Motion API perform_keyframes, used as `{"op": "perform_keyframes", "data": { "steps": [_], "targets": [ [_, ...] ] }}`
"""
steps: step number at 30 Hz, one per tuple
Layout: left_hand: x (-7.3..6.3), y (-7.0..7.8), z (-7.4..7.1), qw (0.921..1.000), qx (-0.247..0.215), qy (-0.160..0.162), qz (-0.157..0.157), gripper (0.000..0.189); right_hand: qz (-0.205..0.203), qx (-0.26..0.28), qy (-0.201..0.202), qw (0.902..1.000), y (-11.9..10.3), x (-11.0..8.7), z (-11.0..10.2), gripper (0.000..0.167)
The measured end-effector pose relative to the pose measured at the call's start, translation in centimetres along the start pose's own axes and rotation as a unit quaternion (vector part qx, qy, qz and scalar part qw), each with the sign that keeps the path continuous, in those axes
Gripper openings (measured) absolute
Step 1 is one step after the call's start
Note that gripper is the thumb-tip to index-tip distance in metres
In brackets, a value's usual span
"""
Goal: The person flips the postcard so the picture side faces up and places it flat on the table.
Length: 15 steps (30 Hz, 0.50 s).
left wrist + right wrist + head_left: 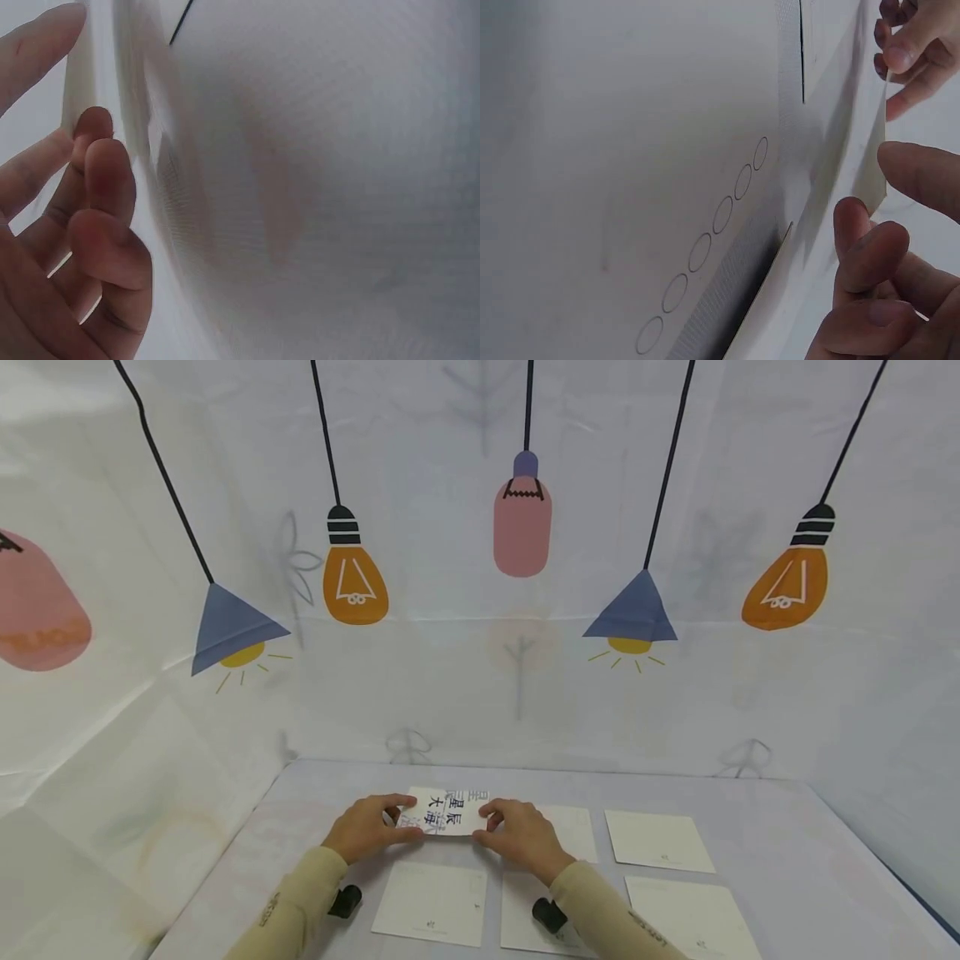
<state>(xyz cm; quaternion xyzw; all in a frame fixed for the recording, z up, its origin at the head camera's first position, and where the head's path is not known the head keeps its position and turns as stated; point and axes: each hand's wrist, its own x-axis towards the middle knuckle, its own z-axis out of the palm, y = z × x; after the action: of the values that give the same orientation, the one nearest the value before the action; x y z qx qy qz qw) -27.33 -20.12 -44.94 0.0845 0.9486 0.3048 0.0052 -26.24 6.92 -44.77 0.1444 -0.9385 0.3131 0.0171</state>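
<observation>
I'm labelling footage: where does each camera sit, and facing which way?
Head: on the head, facing forward and down at a card with Chinese characters, table and lamp-printed backdrop; left hand, right hand and sleeves show.
Left wrist: on that wrist, looking past left hand and card to a pale surface.
Right wrist: on that wrist, looking past right hand and card; left hand beyond.
Shared: head and right wrist show the card and both hands.

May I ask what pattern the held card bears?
The card is white with dark and paler characters, clearest in the head view.
</observation>
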Motion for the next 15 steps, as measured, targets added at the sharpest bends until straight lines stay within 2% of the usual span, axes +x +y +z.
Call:
{"op": "perform_keyframes", "data": {
  "steps": [9,15],
  "targets": [
    [0.02,-0.19,0.02,0.9995,0.009,-0.03,-0.009,0.058,0.002,-0.006,-0.029,0.9996,-0.13,0.14,0.28,0.033],
    [-0.01,-0.27,0.06,0.9993,0.005,-0.036,-0.009,0.059,0.014,-0.008,-0.041,0.999,-0.2,0.11,0.56,0.033]
  ]
}}
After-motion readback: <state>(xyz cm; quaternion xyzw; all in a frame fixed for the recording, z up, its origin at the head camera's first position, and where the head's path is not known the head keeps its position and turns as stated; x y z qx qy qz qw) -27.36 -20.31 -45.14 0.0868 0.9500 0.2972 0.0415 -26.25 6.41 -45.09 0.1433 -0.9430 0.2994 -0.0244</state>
